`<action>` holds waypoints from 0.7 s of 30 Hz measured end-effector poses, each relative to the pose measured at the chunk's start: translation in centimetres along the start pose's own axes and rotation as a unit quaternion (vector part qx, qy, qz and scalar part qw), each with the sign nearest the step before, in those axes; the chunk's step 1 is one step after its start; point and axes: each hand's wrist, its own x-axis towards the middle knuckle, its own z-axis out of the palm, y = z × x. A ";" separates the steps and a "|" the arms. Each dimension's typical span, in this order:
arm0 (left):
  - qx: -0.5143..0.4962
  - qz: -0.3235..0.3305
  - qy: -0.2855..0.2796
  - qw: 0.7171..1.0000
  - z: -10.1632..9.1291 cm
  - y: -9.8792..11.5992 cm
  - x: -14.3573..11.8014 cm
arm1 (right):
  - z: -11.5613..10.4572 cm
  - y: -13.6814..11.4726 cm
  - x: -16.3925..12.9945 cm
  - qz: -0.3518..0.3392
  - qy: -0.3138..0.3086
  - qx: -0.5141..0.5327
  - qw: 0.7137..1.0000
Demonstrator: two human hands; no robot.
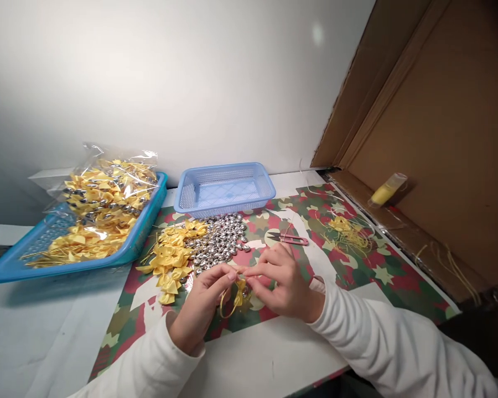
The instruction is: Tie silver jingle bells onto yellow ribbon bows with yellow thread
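Observation:
My left hand point(205, 296) is closed, thumb and forefinger pinching a thin gold cord point(227, 316) that hangs in a loop. My right hand point(280, 276) meets it fingertip to fingertip and pinches the same cord; the exact spot between the fingers is hidden. A yellow ribbon bow point(240, 291) dangles from the cord just below the fingertips. Beyond my left hand lies a heap of yellow bows point(172, 257), several with gold cords. Beside them spreads a pile of small silver bells point(222, 237). Pink-handled thread snips point(290, 239) rest past my right hand.
A blue basket point(149, 218) at left holds loose bows and a clear bag point(108, 190) filled with bows and bells. An empty light-blue basket point(224, 209) stands at the back. Cord scraps point(352, 237) lie right, near a cardboard wall point(452, 138) and a yellow-filled tube point(388, 189).

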 end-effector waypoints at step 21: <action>0.015 0.037 0.052 0.998 0.1 -0.2 0.1 | 1.0 -0.2 -1.0 0.030 -0.042 -0.004 0.999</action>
